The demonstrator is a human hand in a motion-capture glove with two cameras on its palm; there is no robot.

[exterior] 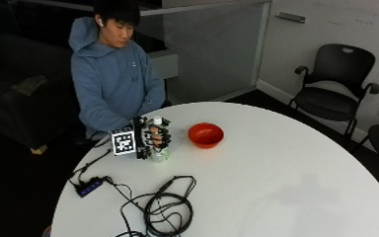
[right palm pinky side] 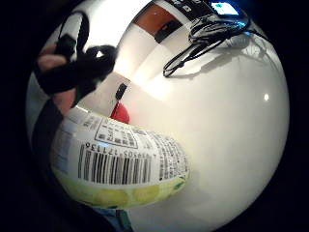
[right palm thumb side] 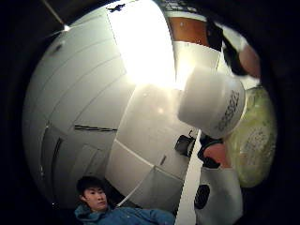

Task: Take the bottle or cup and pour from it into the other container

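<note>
A clear bottle (exterior: 158, 148) with a white cap and a green-and-white label stands upright on the round white table (exterior: 275, 168), in front of the seated person. My gloved right hand (exterior: 151, 138) grips it around the middle, fingers curled round it. An empty red bowl (exterior: 206, 135) sits on the table just to the right of the bottle, a short gap apart. The little finger side palm view is filled by the bottle's label (right palm pinky side: 120, 162) with its barcode, and a bit of the red bowl (right palm pinky side: 120, 112) shows beyond. The white cap (right palm thumb side: 213, 102) looms large in the thumb side palm view.
A coil of black cable (exterior: 167, 207) lies on the table's near left part, running to a small black box (exterior: 89, 187) at the left edge. Black office chairs (exterior: 334, 84) stand beyond the table at the right.
</note>
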